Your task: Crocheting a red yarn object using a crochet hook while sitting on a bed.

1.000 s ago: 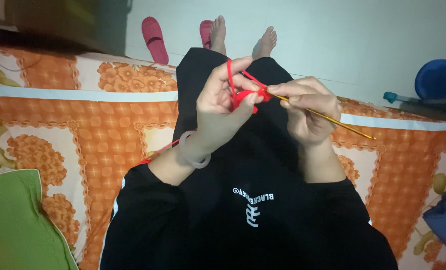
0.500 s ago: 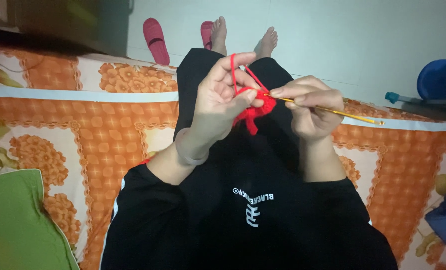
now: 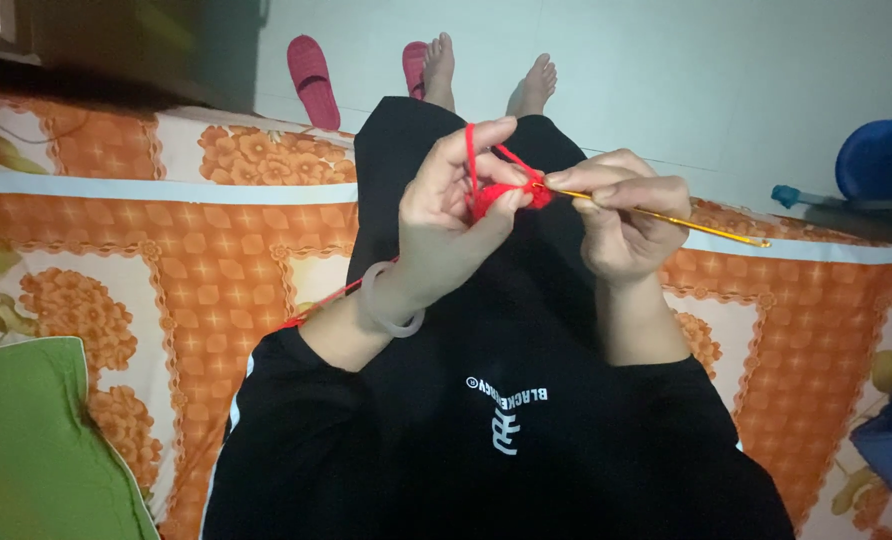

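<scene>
A: Fingers (image 3: 486,165) of the left hand (image 3: 446,225) are closed on a small red crochet piece (image 3: 506,195), pinched between thumb and forefinger. The red yarn (image 3: 470,150) is looped over the raised forefinger, held taut.

B: And the right hand (image 3: 621,215)?

A: Fingers closed around the shaft of a thin golden crochet hook (image 3: 666,215). The hook's tip is set at the red piece, just at the left thumb; the tail end is pointed out to the right. Both hands are raised above the lap, over the black garment (image 3: 486,420).

B: Where is the yarn fed from?

A: A red strand (image 3: 316,305) is seen trailing down past the left wrist, beside a pale bangle (image 3: 391,305), onto the orange floral bedspread (image 3: 166,260). The ball itself is not in view.

B: Risks noted?

A: Several, as judgement only. The piece is tiny and mostly hidden by the thumb, so a loop could be slipped off the hook if the pinch is loosened. If tension over the forefinger is lost, a stitch could be left slack or uneven. The trailing strand could be snagged on the bangle or under the forearm, and the work jerked. Light is dim, so a wrong loop could be caught.

B: Surroundings?

A: Green cushion (image 3: 26,440) at lower left, pink slippers (image 3: 311,65) on the floor by the bare feet.
</scene>
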